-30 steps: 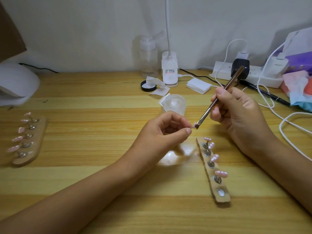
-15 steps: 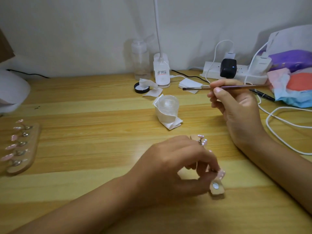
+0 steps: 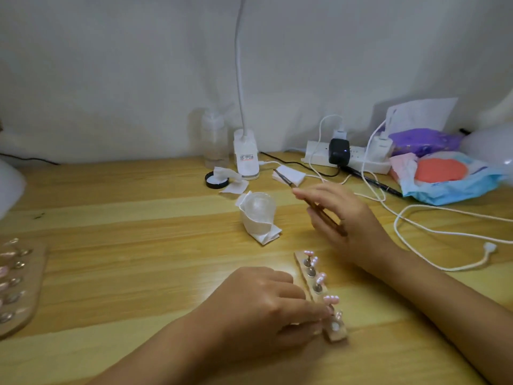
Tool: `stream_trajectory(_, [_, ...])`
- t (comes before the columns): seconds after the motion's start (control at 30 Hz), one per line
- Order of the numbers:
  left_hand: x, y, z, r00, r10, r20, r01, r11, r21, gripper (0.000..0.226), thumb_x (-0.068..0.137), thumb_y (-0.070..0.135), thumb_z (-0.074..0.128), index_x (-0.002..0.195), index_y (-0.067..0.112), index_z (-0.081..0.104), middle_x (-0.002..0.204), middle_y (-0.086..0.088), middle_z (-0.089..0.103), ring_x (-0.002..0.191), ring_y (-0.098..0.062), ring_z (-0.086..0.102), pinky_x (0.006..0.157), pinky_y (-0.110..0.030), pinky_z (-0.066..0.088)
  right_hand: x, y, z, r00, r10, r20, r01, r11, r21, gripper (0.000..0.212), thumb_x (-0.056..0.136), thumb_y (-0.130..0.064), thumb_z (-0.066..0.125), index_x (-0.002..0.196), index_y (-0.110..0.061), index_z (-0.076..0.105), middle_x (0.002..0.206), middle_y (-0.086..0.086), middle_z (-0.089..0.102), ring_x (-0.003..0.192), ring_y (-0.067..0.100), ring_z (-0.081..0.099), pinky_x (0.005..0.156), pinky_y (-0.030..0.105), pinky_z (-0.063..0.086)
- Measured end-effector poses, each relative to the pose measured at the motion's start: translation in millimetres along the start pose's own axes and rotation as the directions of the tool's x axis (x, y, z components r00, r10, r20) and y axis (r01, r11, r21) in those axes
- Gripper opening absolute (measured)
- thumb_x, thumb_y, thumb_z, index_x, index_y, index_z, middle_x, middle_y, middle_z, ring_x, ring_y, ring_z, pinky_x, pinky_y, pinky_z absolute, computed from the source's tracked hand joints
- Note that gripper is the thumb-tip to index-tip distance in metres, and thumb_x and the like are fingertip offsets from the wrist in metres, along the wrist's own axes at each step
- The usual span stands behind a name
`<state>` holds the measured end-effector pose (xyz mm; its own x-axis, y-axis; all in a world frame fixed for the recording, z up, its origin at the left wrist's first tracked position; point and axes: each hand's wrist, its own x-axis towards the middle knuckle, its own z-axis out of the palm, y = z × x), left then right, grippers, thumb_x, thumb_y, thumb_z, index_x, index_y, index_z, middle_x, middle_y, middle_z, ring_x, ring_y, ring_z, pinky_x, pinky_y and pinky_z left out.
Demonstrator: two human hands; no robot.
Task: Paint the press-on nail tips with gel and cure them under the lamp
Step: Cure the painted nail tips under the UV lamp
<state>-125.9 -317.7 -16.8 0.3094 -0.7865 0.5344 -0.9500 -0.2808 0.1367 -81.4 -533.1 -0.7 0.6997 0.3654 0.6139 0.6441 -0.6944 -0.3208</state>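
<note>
A wooden holder strip (image 3: 302, 270) lies near the table's front, with several pink nail tips (image 3: 321, 277) standing on metal pegs. My left hand (image 3: 263, 307) reaches to the strip's near end, where thumb and forefinger pinch the last nail tip (image 3: 336, 315) on its peg. My right hand (image 3: 344, 218) hovers behind the strip. It holds a thin gel brush (image 3: 283, 177) between its fingers, bristle end pointing to the back left. A second holder strip (image 3: 30, 290) with painted tips lies at the left edge. Part of the white curing lamp (image 3: 9, 187) shows at far left.
A clear cup wrapped in tissue (image 3: 258, 215) stands behind the strip. Further back are a black lid (image 3: 215, 181), a clear bottle (image 3: 215, 140), a desk lamp base (image 3: 245, 155), a power strip (image 3: 358, 159), white cables (image 3: 416, 229), a black pen (image 3: 372, 181) and coloured packets (image 3: 449, 176).
My left hand came down from in front of the brush to the strip's near end with the nail tip. My right hand swung the brush away from the tip and lowered it.
</note>
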Motion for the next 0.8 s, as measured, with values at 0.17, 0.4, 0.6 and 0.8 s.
stream_trajectory(0.17, [4.1,0.8,1.3,0.998,0.038,-0.049,-0.039,0.999,-0.004,0.011,0.089,0.034,0.067,0.093,0.031,0.076,0.064,0.01,0.061,0.057,-0.008,0.044,0.053,-0.016,0.034,-22.9,1.0,-18.1,0.962,-0.012,0.274,0.116,0.923,-0.366,0.055,0.076,0.013,0.074,0.128,-0.006,0.065,0.118,0.017,0.067,0.103,0.033,0.066,0.084,0.039,0.056])
stream_trajectory(0.4, [8.2,-0.7,4.2,0.991,0.072,-0.115,-0.067,0.997,0.046,0.008,0.085,0.034,0.069,0.081,0.029,0.073,0.066,0.012,0.062,0.061,-0.006,0.045,0.049,-0.017,0.039,-50.7,-12.5,-39.8,0.933,0.118,0.339,0.021,0.925,-0.379,0.06,0.075,0.008,0.075,0.128,-0.02,0.067,0.12,0.009,0.068,0.102,0.027,0.067,0.081,0.037,0.057])
stream_trajectory(0.6, [12.5,2.8,11.4,0.994,0.038,-0.106,-0.037,0.999,0.006,0.015,0.084,0.04,0.07,0.073,0.03,0.071,0.065,0.014,0.062,0.063,-0.003,0.046,0.051,-0.011,0.036,-69.8,-29.9,-69.1,0.921,0.301,0.247,-0.248,0.943,-0.221,0.045,0.085,-0.002,0.065,0.121,-0.029,0.068,0.114,-0.012,0.062,0.109,0.003,0.054,0.092,0.021,0.044])
stream_trajectory(0.8, [7.4,0.2,2.5,1.0,0.014,-0.014,-0.015,0.999,-0.049,0.014,0.09,0.04,0.067,0.08,0.032,0.072,0.066,0.013,0.058,0.06,-0.005,0.043,0.049,-0.014,0.032,-87.1,-63.3,-64.1,0.816,0.376,0.439,-0.305,0.925,-0.225,0.032,0.08,-0.067,0.054,0.101,-0.043,0.059,0.108,-0.03,0.041,0.111,-0.005,0.039,0.096,0.016,0.031])
